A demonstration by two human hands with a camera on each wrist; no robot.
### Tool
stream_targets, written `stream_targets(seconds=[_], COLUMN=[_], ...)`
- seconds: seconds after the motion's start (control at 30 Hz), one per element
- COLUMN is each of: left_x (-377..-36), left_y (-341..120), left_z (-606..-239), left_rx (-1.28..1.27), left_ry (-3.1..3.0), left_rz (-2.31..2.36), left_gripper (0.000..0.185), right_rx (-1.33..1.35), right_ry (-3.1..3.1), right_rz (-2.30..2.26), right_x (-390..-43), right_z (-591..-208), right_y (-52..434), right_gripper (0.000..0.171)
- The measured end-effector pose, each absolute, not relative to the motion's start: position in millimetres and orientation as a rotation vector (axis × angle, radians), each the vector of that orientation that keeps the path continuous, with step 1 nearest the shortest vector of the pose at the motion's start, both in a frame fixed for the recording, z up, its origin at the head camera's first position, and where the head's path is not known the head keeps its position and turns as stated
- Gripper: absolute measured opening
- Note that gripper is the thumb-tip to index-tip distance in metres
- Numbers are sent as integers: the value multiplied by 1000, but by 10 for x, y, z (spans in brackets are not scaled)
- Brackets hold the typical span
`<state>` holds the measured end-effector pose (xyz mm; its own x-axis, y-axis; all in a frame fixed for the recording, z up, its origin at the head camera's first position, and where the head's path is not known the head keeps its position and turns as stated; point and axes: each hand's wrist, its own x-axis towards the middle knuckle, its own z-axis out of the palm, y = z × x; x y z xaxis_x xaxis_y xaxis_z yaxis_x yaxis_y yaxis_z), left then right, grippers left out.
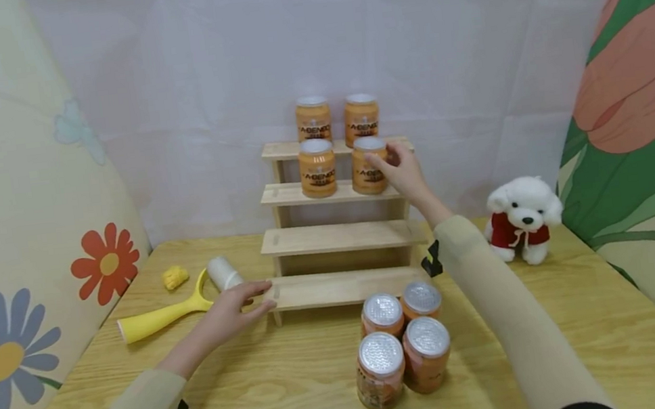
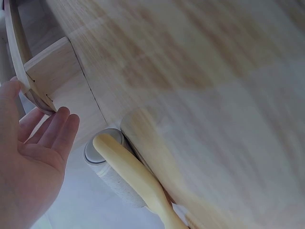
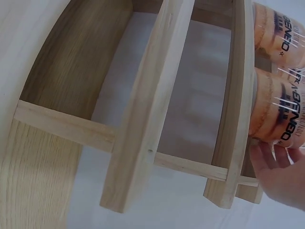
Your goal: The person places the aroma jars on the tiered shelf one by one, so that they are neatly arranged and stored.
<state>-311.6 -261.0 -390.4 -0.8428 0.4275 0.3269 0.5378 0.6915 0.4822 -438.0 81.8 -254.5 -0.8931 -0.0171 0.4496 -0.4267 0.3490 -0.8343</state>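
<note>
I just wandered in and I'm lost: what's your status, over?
Right hand grips a can, second tier from top. Left hand holds the wooden rack, lowest tier, left end. Four cans stand on table. Nothing visible blocking right hand.

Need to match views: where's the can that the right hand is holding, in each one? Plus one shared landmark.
Head: just above and right of centre; the can, held by the right hand, is at the second tier from the top.
Left wrist: not in this picture.
Right wrist: at the right edge, about mid-height, just above the fingers.
Shared landmark: the wooden rack, partly visible in both wrist views.
</note>
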Motion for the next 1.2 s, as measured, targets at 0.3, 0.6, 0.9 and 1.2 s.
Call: stream_targets(seconds=[0.3,0.6,0.9,1.2], left_x=[-3134,-3123,-3108,-3101], left_y=[-2591,-2600,-2609,-2602], left_z=[-3954,-3912,-3902,-3874], left_rx=[-788,-789,-770,-774], left_ry=[-2720,-2714,-2729,-2729], left_rz=[-875,-866,-858,-849], left_gripper=[45,45,45,45], right_rx=[509,561,662,716], right_ry=[-2375,-2453,-2410,-2433], right_rz=[1479,1512,1575,1572], right_x=[-4265,-4037,-3720,-3427], right_z=[-2593,-2659,-2869,-3102], right_y=[947,1177,1388,1542], right_gripper=[65,66,54,50])
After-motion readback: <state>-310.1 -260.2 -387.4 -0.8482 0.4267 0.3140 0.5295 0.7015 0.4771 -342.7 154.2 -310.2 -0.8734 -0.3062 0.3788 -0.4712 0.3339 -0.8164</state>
